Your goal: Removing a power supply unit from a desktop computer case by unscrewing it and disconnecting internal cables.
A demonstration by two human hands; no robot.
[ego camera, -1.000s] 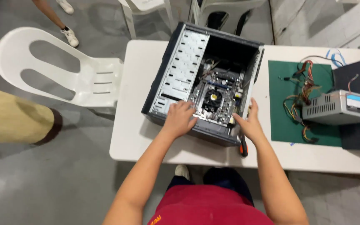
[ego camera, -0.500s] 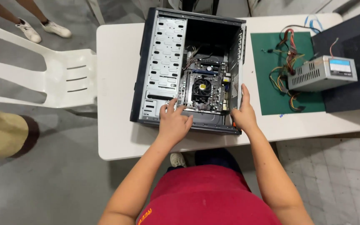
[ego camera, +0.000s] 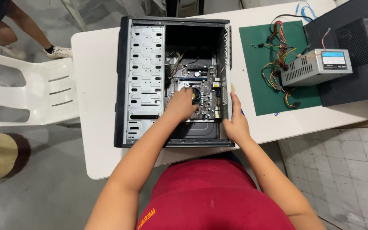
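Head view, looking straight down. An open black computer case (ego camera: 173, 81) lies on its side on a white table (ego camera: 94, 93), its open face turned up so the inside can be reached from above. Near the case's middle sits the green-grey motherboard (ego camera: 205, 91), mounted flat on the case floor, with thin wires bunched above it.

The left hand (ego camera: 182, 104) reaches down into the case and rests on the motherboard beside its fan; the fingers curl downward, but whether this grip is closed on any part cannot be told, since the hand hides what lies under it. The right hand (ego camera: 235, 121) lies along the case's right wall near the front corner, fingers flat and together against the metal, seemingly to steady the case while the other hand works inside.

Right of the case, a green mat (ego camera: 260, 64) carries a grey power supply (ego camera: 316, 68), set aside with its coloured cables (ego camera: 277, 55) spread loose. A white plastic chair (ego camera: 30, 93) stands left of the table. Another person's leg and shoe (ego camera: 58, 52) show at the upper left.
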